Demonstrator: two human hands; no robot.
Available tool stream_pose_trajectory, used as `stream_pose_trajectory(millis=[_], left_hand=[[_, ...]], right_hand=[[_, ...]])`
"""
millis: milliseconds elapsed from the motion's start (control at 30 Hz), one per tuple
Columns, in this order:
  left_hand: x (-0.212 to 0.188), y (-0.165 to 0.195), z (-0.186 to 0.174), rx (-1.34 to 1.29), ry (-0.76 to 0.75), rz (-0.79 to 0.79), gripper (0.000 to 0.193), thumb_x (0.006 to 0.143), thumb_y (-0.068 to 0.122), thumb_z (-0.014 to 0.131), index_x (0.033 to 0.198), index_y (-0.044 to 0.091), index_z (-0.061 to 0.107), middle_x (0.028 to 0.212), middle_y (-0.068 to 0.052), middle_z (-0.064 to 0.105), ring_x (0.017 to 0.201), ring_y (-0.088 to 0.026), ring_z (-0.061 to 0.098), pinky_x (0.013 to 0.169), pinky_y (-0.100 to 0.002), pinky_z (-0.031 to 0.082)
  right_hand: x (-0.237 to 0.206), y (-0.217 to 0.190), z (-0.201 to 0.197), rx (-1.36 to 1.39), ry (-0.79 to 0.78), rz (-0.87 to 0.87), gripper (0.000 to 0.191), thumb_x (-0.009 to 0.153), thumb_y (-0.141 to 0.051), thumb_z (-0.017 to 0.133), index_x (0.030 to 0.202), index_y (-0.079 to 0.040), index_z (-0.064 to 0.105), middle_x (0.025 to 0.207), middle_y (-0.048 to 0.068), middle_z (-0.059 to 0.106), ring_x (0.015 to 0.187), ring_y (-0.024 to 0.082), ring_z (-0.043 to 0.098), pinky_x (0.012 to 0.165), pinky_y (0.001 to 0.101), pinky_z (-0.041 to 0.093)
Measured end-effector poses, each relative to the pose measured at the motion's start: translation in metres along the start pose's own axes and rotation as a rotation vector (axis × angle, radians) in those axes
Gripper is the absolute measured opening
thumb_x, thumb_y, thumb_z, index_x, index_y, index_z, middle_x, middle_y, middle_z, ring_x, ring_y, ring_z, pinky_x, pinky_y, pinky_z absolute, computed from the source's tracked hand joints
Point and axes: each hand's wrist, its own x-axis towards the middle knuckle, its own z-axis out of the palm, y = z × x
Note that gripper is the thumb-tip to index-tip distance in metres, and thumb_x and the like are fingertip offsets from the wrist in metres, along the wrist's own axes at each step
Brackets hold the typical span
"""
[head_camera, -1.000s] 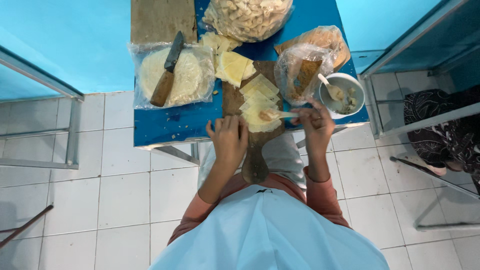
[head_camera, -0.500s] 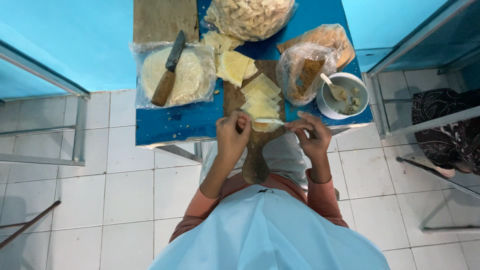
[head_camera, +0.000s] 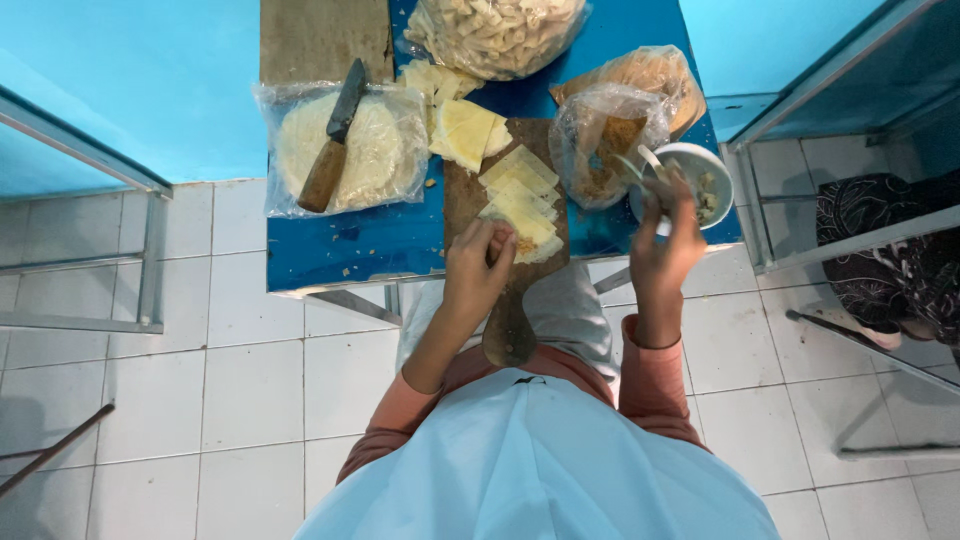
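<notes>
My left hand (head_camera: 478, 262) has its fingers curled, pinching the nearest pale wrapper (head_camera: 527, 228) on one wooden board (head_camera: 505, 300). My right hand (head_camera: 662, 238) grips a spoon (head_camera: 650, 165) at one white bowl (head_camera: 690, 180). Beyond on the blue counter (head_camera: 350, 250): four bags, one knife (head_camera: 335, 135).

We cannot see our left hand's (head_camera: 478, 268) fingertips, curled over the nearest wrapper (head_camera: 530, 243). Our right hand (head_camera: 662, 250) covers the spoon's (head_camera: 650, 163) handle and part of the bowl (head_camera: 712, 170). The top edge cuts off the bag of strips (head_camera: 497, 30) and the brown board (head_camera: 322, 38). The bowl's filling is too small to tell.
</notes>
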Motion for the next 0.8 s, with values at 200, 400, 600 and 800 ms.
stream_pose_trajectory(millis=[200,400,600,800], left_hand=[[-0.004,-0.002,0.0,0.046,-0.018,0.094,0.011,0.094,0.003,0.066,0.105,0.002,0.068,0.095,-0.015,0.067,0.085,-0.033,0.066,0.08,-0.043,0.049],[-0.004,-0.003,0.001,0.093,-0.06,0.134,0.016,0.089,0.004,0.07,0.105,0.002,0.068,0.098,-0.014,0.066,0.093,-0.035,0.065,0.084,-0.045,0.048],[-0.004,0.003,-0.003,0.072,-0.062,0.164,0.013,0.09,0.001,0.069,0.103,0.002,0.07,0.105,-0.014,0.064,0.099,-0.035,0.063,0.087,-0.045,0.049],[-0.003,0.004,-0.005,0.076,-0.077,0.202,0.015,0.086,-0.001,0.07,0.1,0.001,0.071,0.104,-0.013,0.063,0.099,-0.034,0.062,0.087,-0.044,0.049]], right_hand=[[-0.013,-0.033,0.008,-0.193,0.029,-0.102,0.044,0.092,0.002,0.074,0.134,-0.003,0.06,0.121,0.021,0.068,0.113,0.039,0.062,0.101,0.0489,0.049],[-0.041,-0.045,0.023,-0.044,-0.355,0.057,0.058,0.083,-0.007,0.085,0.136,-0.001,0.063,0.101,0.013,0.071,0.093,0.032,0.064,0.08,0.0404,0.052],[-0.045,-0.04,0.034,0.05,-0.333,0.149,0.064,0.083,-0.003,0.083,0.141,-0.003,0.055,0.09,0.008,0.069,0.086,0.024,0.066,0.077,0.0356,0.054],[-0.047,-0.038,0.042,0.31,-0.287,0.299,0.065,0.09,0.008,0.076,0.148,-0.003,0.048,0.098,0.007,0.066,0.083,0.011,0.067,0.072,0.0249,0.058]])
